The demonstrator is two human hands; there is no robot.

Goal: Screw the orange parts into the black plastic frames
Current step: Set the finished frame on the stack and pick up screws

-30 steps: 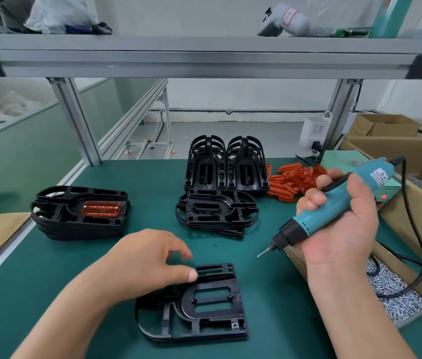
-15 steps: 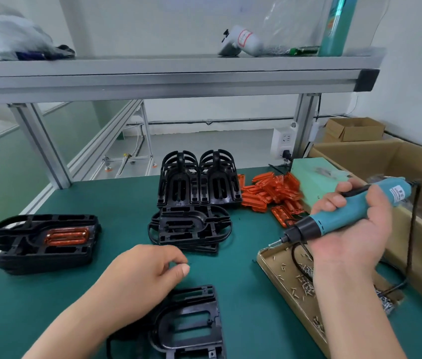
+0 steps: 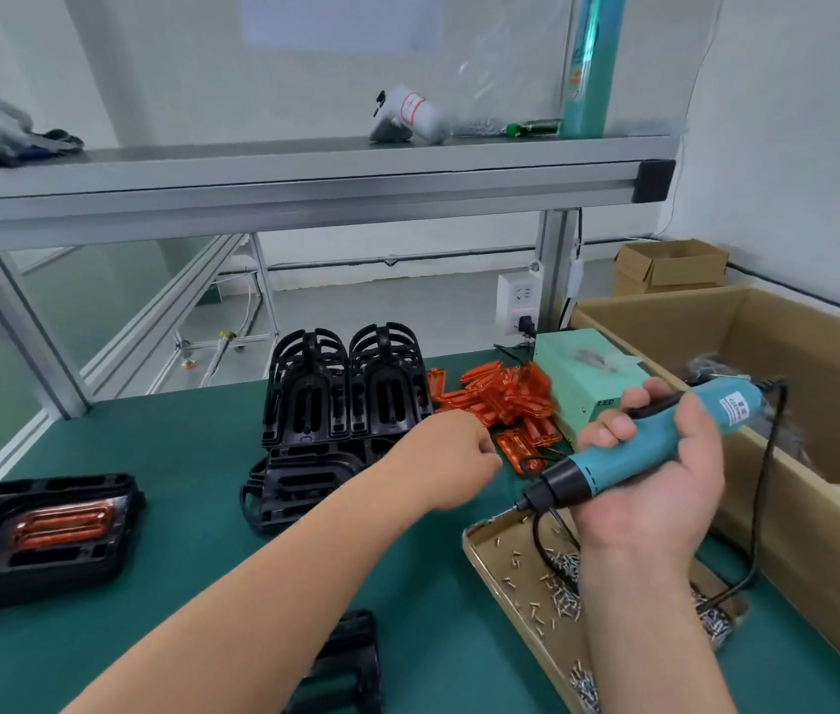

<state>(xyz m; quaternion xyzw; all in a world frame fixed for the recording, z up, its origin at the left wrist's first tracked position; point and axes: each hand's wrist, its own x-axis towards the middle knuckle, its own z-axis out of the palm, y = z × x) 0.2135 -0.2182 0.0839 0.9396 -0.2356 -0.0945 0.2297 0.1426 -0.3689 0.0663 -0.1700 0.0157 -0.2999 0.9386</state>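
In the head view, the left hand [image 3: 451, 458] is stretched to the near edge of the orange parts [image 3: 500, 399] heaped at the far right of the surface [image 3: 201, 456], fingers curled, though whether round a part cannot be told. The screwdriver [image 3: 608, 463] is held clenched in the fingers of the right hand [image 3: 665, 471]. One part would best be pinched singly and seated flat in the frame [image 3: 356, 641] at the near edge before screws are driven.

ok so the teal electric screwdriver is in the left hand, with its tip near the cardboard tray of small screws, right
Not quite. The head view shows the teal electric screwdriver gripped in the right hand, not the left hand. Its tip is indeed near the shallow cardboard tray of small screws.
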